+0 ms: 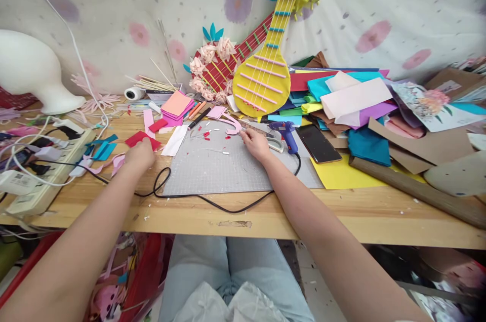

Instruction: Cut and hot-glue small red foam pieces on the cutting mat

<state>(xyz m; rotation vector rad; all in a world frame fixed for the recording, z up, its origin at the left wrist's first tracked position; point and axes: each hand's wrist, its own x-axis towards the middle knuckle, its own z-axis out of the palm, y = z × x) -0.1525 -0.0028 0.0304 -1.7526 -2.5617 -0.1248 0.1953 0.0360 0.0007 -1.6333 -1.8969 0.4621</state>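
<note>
Black cable [212, 200] loops nearest, below both wrists, across the grey cutting mat [228, 167]. Left hand [139, 155] curled knuckles-up on a red paper piece [141, 138] just past its fingers; whether it grips the piece, cannot tell. Right hand [256, 144] rests on the mat, fingertips closed near a pink curved cutout [232, 124]; hold unclear. Both papers look light, floppy, easily creased: best pinched at an edge. Beyond the right hand: blue glue gun [286, 132], yellow paper guitar [266, 79].
</note>
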